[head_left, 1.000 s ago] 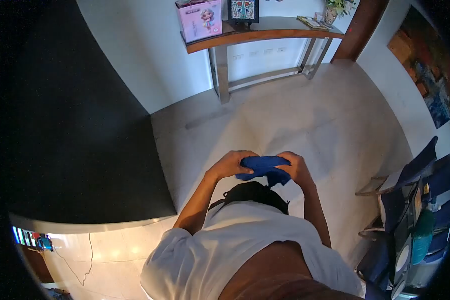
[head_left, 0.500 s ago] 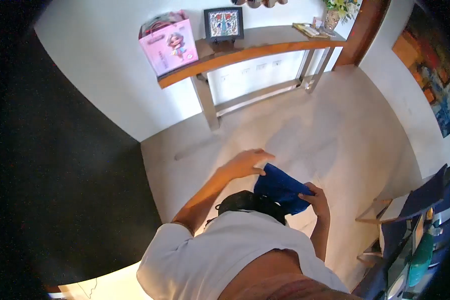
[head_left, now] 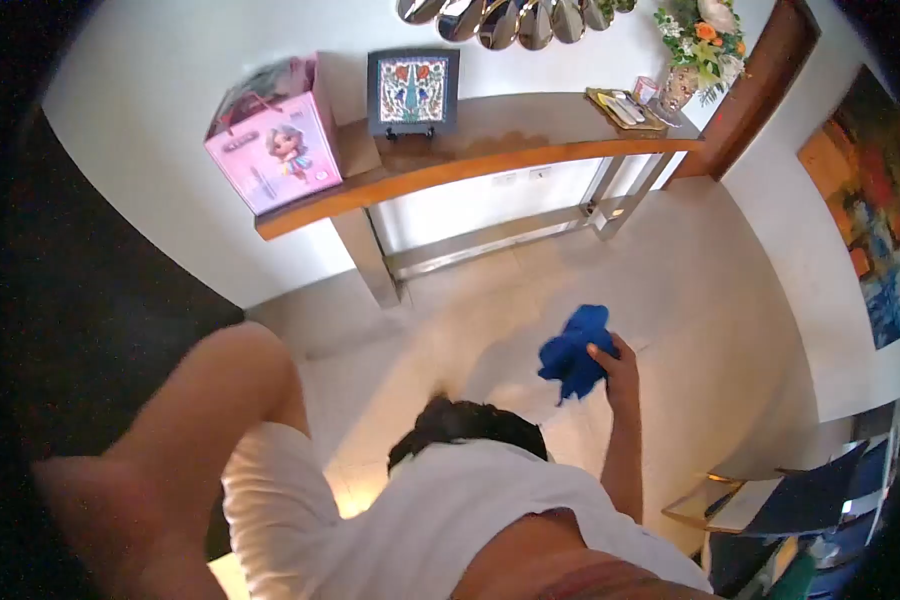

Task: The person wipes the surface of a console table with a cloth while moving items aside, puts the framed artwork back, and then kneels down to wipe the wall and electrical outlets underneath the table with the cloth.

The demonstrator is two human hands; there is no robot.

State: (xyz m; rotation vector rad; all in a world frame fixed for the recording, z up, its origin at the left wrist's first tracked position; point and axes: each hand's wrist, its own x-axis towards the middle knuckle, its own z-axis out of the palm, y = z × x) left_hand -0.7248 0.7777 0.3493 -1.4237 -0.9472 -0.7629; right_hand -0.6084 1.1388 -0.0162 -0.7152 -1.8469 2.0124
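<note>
Bunched in my right hand (head_left: pixel 620 375) is a blue cloth (head_left: pixel 576 350), gripped at its right side with the thumb on top. Its loose folds hang out to the left, above the tiled floor. My left arm (head_left: pixel 245 380) is raised and bent close to the camera, smeared by motion. The left hand itself does not show. Below, my white shirt (head_left: pixel 410 510) and a black garment (head_left: pixel 465 425) at the waist fill the bottom middle.
Ahead, a wooden console table (head_left: pixel 490 160) stands against the wall. It bears a pink gift bag (head_left: pixel 280 150), a framed tile (head_left: pixel 413 90), a small tray (head_left: pixel 625 108) and a flower vase (head_left: pixel 678 90). A chair (head_left: pixel 800 495) is at lower right; a dark panel (head_left: pixel 100 290) lies left.
My left hand has left the cloth, and that arm has swung up and back to the left. The cloth, spread between both hands before, is now bunched in my right hand, held further forward.
</note>
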